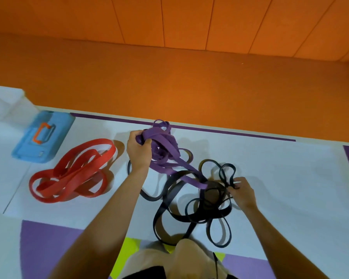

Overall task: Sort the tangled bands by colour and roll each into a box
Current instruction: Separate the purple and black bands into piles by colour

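Far edge of mat [280, 178] just beyond purple bands [165, 150]; open mat to right of my right hand [243, 191]. Left fingers [147, 142] curled tight round bunch of purple bands. Right fingers [237, 181] pinch loop of black bands [181, 198], near centre, tangled with purple strap. Red bands [73, 174] apart at left; blue box [42, 137] far left.
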Tool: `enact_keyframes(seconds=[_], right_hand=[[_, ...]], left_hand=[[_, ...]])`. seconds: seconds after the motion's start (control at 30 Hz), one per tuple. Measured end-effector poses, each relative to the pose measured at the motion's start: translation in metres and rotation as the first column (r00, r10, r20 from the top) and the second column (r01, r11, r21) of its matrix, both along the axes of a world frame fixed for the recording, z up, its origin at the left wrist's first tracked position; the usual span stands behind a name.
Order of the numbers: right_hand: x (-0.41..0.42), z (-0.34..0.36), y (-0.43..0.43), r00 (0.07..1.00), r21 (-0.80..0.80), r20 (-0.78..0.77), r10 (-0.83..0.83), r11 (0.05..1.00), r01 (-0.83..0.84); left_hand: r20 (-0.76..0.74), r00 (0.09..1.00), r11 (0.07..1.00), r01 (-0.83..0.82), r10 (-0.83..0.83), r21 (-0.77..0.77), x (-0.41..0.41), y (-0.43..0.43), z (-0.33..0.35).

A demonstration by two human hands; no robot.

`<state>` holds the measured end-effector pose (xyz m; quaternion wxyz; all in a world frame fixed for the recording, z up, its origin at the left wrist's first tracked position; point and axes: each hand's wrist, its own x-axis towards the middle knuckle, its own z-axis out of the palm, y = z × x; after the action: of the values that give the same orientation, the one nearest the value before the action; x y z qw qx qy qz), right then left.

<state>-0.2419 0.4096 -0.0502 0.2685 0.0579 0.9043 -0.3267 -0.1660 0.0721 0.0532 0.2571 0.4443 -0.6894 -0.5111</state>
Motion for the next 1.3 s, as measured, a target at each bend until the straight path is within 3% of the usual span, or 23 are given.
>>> enact_keyframes(seconds=[0.1,0.2,0.3,0.4,0.53,0.73,0.97,1.17,1.3], right_hand=[[0.005,0.002,-0.014,0.993,0.237,-0.052,0.101,0.968,-0.086],[0.006,0.010,-0.042,0.947,0.174,-0.218,0.238,0.964,-0.202],[0.004,0.016,-0.073,0.873,0.114,-0.099,0.478,0.877,-0.467],[0.009,0.015,-0.091,0.768,0.277,0.031,0.640,0.732,-0.622],[0.011,0.015,-0.094,0.804,0.344,-0.018,0.594,0.759,-0.553],[-0.004,0.041,-0.092,0.812,0.243,-0.053,0.581,0.796,-0.553],[-0.021,0.099,-0.103,0.932,-0.151,-0.190,0.308,0.929,-0.338],[-0.013,0.130,-0.129,0.964,-0.439,-0.258,0.067,0.881,-0.179],[0.002,0.130,-0.134,0.970,-0.506,-0.239,-0.035,0.857,-0.093]], left_hand=[[-0.019,1.000,1.000,0.003,-0.003,0.006,0.003,-0.005,0.003],[-0.024,1.000,1.000,0.016,-0.015,0.023,0.007,-0.009,0.005],[-0.019,0.999,0.999,0.045,-0.044,0.024,0.012,-0.014,0.005],[-0.030,0.998,0.997,0.063,-0.062,0.038,0.015,-0.022,0.005],[-0.060,0.995,0.995,0.078,-0.073,0.070,0.016,-0.035,0.006],[-0.065,0.985,0.983,0.164,-0.159,0.076,0.012,-0.051,0.003],[-0.081,0.955,0.953,0.290,-0.284,0.085,0.007,-0.058,0.002],[-0.119,0.915,0.916,0.394,-0.384,0.075,0.013,-0.068,0.003],[-0.119,0.904,0.904,0.420,-0.410,0.080,0.020,-0.076,0.001]])
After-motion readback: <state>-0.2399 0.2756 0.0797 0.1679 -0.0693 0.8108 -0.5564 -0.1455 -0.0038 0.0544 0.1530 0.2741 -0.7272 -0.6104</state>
